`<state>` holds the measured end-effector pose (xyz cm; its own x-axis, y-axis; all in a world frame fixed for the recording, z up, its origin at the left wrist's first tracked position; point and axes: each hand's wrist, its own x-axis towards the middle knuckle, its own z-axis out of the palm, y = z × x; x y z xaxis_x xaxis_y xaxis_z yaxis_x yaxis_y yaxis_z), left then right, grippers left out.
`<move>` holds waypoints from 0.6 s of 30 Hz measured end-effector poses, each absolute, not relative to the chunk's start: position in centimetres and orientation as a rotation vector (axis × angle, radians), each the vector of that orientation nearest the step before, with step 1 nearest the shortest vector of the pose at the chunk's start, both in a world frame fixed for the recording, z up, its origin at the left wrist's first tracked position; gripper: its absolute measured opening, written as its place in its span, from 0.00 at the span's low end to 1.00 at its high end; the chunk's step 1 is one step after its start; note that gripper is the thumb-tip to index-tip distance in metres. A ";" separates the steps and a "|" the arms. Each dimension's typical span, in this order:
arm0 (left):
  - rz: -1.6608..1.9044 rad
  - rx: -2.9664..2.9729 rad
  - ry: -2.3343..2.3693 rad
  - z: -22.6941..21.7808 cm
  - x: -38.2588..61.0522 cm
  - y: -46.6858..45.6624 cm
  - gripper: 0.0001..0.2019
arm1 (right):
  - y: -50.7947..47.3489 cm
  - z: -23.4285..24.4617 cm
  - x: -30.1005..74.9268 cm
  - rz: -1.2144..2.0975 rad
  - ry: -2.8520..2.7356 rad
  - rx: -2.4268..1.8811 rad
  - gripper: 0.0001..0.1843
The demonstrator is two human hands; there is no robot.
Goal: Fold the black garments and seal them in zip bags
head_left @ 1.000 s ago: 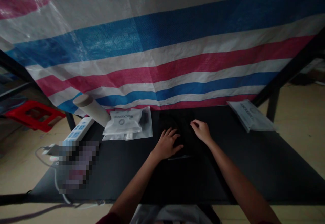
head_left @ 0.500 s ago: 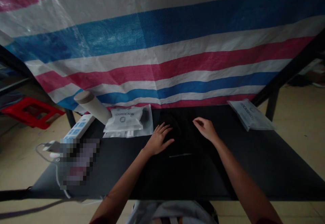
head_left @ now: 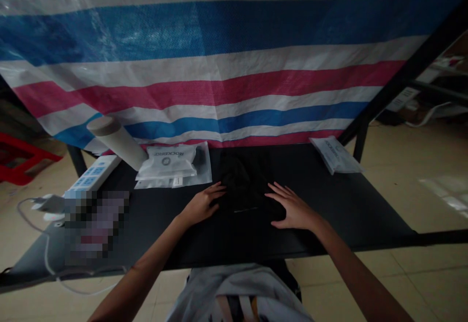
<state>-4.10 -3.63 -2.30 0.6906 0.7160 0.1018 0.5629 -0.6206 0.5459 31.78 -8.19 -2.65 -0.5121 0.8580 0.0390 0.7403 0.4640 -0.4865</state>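
Note:
A dark, crumpled black cloth (head_left: pixel 244 173) lies on the black tabletop (head_left: pixel 164 229) between my hands. Its exact kind and outline are hard to make out against the dark surface. My left hand (head_left: pixel 202 205) is open at the cloth's left edge, fingertips touching or just beside it, thumb apart. On the other side my right hand (head_left: pixel 295 209) is open, fingers spread, with its fingertips at the cloth's right edge. A thin pale line (head_left: pixel 245 210) shows at the cloth's near side.
Frosted plastic pouches (head_left: pixel 168 163) lie at the back left, another pouch (head_left: pixel 336 154) at the back right. A tilted pale bottle (head_left: pixel 119 142), a power strip (head_left: pixel 95 173) with cable and a pixelated object (head_left: pixel 100 227) are left. A striped sheet (head_left: pixel 219 88) hangs behind.
The view has shifted. My right hand has gone from curled to spread and come nearer. My left hand has drawn back to the cloth's left edge.

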 end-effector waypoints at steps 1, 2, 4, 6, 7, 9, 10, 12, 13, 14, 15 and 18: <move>0.452 2.416 1.000 -2.4 -4.1 -3.8 0.28 | -8.5 -2.7 31.7 0.593 -2.419 -1.368 0.41; 0.476 2.411 1.008 -2.5 -4.0 -4.1 0.25 | -8.9 -2.8 31.7 0.574 -2.394 -1.373 0.38; 0.523 2.394 1.018 -2.6 -4.1 -4.7 0.21 | -9.5 -3.1 31.8 0.532 -2.336 -1.379 0.31; 0.580 2.359 1.051 -2.5 -4.2 -5.3 0.18 | -9.9 -3.3 31.8 0.501 -2.276 -1.369 0.23; 0.612 2.335 1.081 -2.4 -4.2 -5.5 0.16 | -10.0 -3.4 31.8 0.497 -2.243 -1.354 0.18; 0.651 2.270 1.159 -2.3 -4.1 -5.6 0.13 | -9.8 -3.5 31.6 0.514 -2.130 -1.335 0.10; 0.663 2.227 1.200 -2.3 -4.0 -5.4 0.14 | -9.4 -3.3 31.5 0.535 -2.051 -1.341 0.09; 0.711 2.126 1.299 -2.3 -3.7 -4.6 0.17 | -8.1 -3.0 31.0 0.573 -1.878 -1.383 0.12; 0.748 2.074 1.354 -2.3 -3.4 -4.1 0.18 | -7.3 -2.7 30.7 0.579 -1.805 -1.408 0.14; 0.789 2.029 1.405 -2.4 -3.2 -3.5 0.19 | -6.3 -2.5 30.4 0.568 -1.751 -1.429 0.17; 0.825 1.993 1.453 -2.5 -2.9 -2.9 0.19 | -5.2 -2.3 30.1 0.541 -1.718 -1.446 0.19; 0.829 1.980 1.581 -2.6 -2.2 -1.2 0.15 | -2.1 -2.3 29.4 0.407 -1.688 -1.528 0.21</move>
<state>-2.17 -1.21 -2.60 0.1526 0.9744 0.1649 0.6895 -0.2245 0.6886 29.40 -2.14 -2.25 0.0555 0.9378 0.3426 0.6784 0.2163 -0.7022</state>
